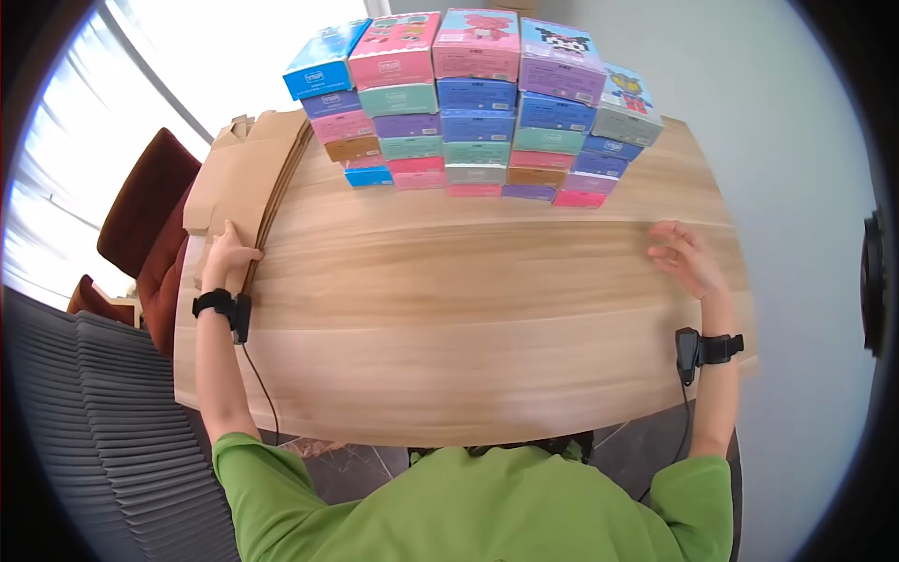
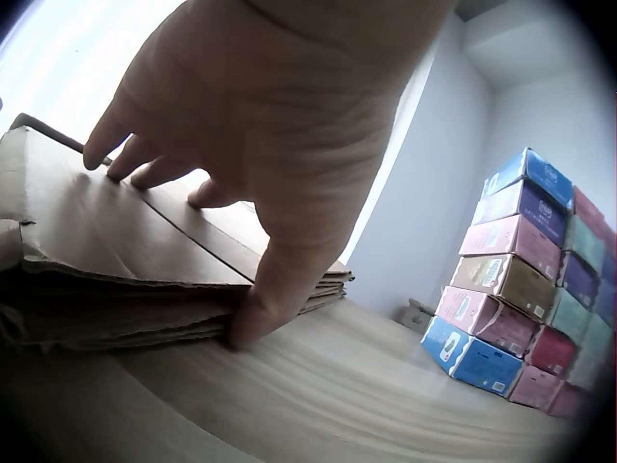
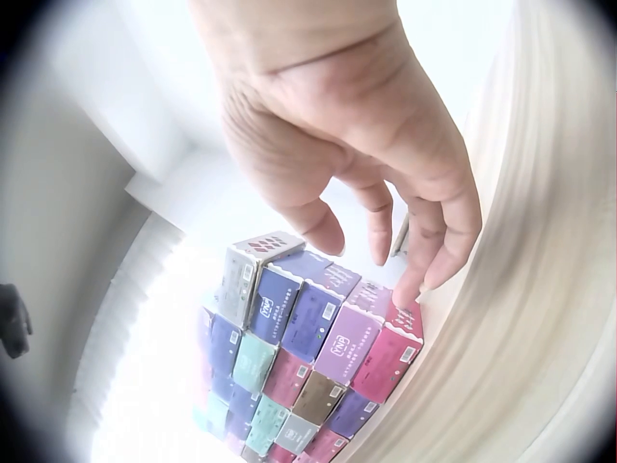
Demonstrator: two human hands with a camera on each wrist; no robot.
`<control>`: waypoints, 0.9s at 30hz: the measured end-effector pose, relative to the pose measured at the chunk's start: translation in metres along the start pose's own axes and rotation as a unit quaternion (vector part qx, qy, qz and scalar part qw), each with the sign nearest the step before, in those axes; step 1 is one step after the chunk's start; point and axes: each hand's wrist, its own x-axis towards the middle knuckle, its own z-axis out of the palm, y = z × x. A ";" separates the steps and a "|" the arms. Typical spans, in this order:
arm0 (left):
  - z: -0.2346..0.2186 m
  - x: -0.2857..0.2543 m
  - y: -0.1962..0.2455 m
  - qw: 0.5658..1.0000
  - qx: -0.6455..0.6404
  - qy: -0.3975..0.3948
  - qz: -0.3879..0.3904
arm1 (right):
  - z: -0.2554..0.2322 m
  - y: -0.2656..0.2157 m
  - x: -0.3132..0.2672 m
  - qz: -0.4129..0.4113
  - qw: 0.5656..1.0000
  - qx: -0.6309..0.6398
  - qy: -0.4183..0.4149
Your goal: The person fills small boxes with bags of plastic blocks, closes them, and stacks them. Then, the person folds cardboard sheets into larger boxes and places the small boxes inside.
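Lying left on a wood-grain table (image 1: 440, 356) in the head view, flattened cardboard (image 1: 245, 178) neighbours a reddish chair (image 1: 161, 225). Left wrist view: the left hand (image 2: 260, 125), unclenched, rests spread fingers on the cardboard. Right wrist view: the right hand (image 3: 357, 135) hangs relaxed, holding nothing, stacked boxes (image 3: 294, 371) and a grey wall (image 3: 63, 174) beyond.

A bright green fabric shirt (image 1: 478, 515) has loose, short green sleeves (image 1: 267, 482); a black band-shaped left wrist strap (image 1: 214, 302) and a matching black right wrist strap (image 1: 721, 349) each bear a small, boxy black device (image 1: 687, 356) trailing a thin black cable (image 1: 265, 379)
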 end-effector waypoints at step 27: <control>0.038 0.094 0.172 0.638 -0.747 -0.124 0.140 | 0.085 -0.019 0.099 -0.016 0.988 0.153 0.005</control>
